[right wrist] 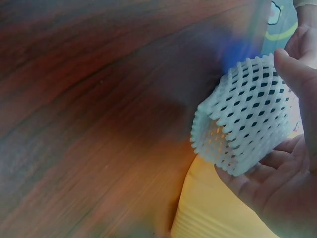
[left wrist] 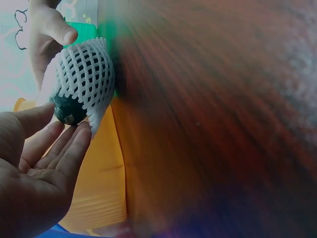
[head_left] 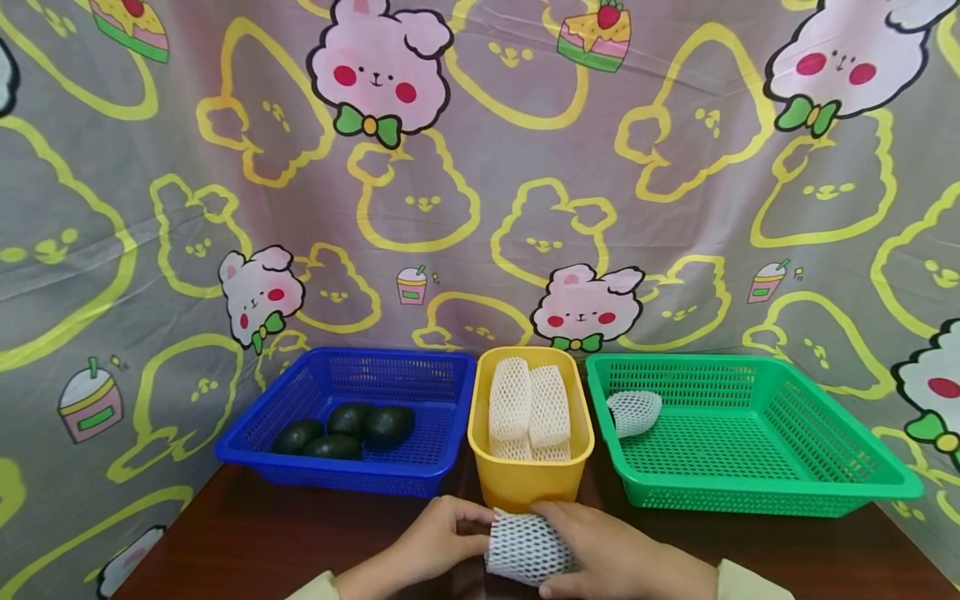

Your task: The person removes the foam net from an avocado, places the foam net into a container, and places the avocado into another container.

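A dark green avocado sits inside a white foam net sleeve, above the table in front of the yellow bin. Its stem end sticks out of the sleeve on the left. With thumb and fingertips, my left hand pinches that end. My right hand grips the sleeve from the other side, thumb and fingers curled around it. In the right wrist view, the sleeve has an open end that extends past the avocado. Several bare avocados lie in the blue basket.
The yellow bin stands in the middle with several foam sleeves. To the right, a green basket contains a sleeved fruit by its left wall. All stand on a dark wooden table before a patterned cloth.
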Available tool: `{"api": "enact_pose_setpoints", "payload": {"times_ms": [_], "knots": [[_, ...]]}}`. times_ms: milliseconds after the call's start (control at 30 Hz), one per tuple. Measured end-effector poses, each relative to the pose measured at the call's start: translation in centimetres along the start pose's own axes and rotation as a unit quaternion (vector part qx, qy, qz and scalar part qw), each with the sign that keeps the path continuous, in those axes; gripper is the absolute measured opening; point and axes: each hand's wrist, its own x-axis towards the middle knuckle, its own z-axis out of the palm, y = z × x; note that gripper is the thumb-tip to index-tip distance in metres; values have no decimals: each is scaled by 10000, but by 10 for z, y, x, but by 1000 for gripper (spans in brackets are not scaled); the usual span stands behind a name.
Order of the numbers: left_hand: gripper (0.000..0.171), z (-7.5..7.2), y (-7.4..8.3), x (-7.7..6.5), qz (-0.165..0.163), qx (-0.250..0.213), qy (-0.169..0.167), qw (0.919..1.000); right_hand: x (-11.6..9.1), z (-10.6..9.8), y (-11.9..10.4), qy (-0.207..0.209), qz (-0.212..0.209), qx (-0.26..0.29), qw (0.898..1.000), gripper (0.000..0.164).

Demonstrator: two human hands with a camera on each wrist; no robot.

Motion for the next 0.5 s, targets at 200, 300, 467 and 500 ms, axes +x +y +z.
{"api": "enact_pose_setpoints", "payload": {"times_ms": [200, 300, 467, 500], "knots": [[23, 2, 0, 1, 26, -29, 2, 10000, -7, 0, 6, 147, -128, -57, 9998, 79], [22, 2, 0, 1, 19, 24, 16, 10000, -9, 1, 10, 182, -210, -37, 9996, 75], [21, 2, -1, 1, -17, 31, 50, 10000, -11, 1, 13, 228, -332, -80, 9992, 71], [21, 2, -1, 1, -20, 8, 60, 10000, -11, 1, 13, 235, -357, -92, 9990, 70]]}}
